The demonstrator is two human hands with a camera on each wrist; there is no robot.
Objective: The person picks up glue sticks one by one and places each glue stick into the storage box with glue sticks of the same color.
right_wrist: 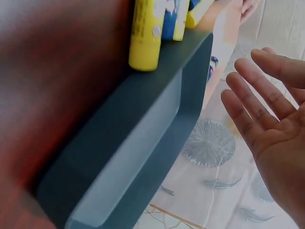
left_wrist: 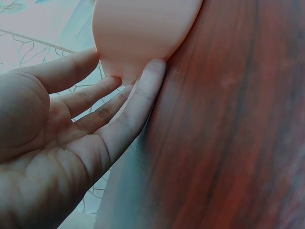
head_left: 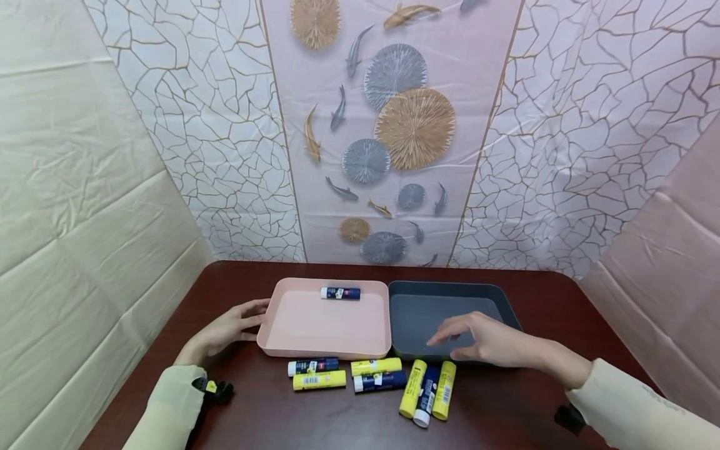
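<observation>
Cream sleeves [head_left: 169,409], two, both cut off by the frame edges. Black wrist piece [head_left: 224,392] at the left cuff, form hard to make out. Yellow glue sticks, four, and navy glue sticks, three, lying on the dark wooden table [head_left: 315,422]: a left pair [head_left: 319,380], a middle pair [head_left: 380,382], and a slanted trio [head_left: 413,389]; label print too small to read. Pink tray [head_left: 323,328], holding one further navy glue stick [head_left: 340,294] near its far wall; only one end shows at the left wrist. Left hand [head_left: 227,326]: fingers loosely extended, fingertips touching the tray's left end, not clenched. Dark tray [head_left: 413,319], beside the pink one, its near right part hidden by the right hand [head_left: 489,337], which hovers empty, fingers relaxed.
</observation>
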